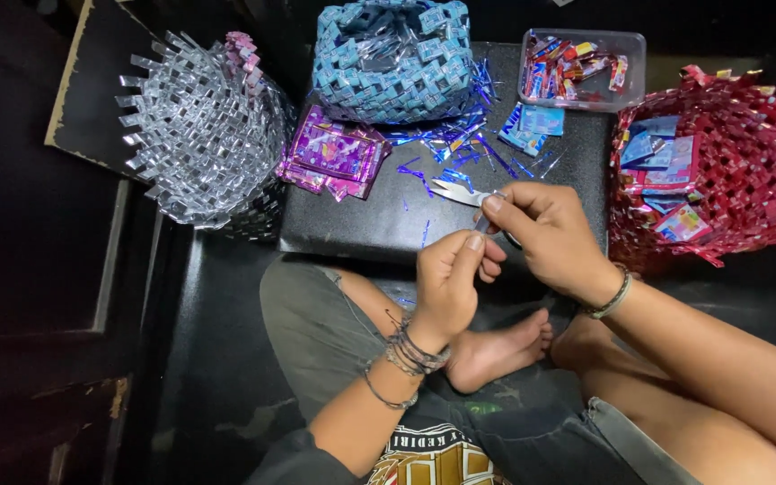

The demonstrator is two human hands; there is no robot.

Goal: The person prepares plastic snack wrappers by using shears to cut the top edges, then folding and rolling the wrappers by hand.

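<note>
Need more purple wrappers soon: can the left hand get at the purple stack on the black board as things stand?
Probably yes. The purple stack lies uncovered left of the left hand, nothing between them, though its fingers pinch something small.

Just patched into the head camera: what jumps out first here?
Three woven wrapper baskets ring a dark board: silver basket at left, blue basket at top, red basket at right. At centre the right hand holds small snips beside the left hand.

Woven basket (199, 135) left of board (352, 224), another (729, 162) right, tub (583, 67) perhaps on it
</note>
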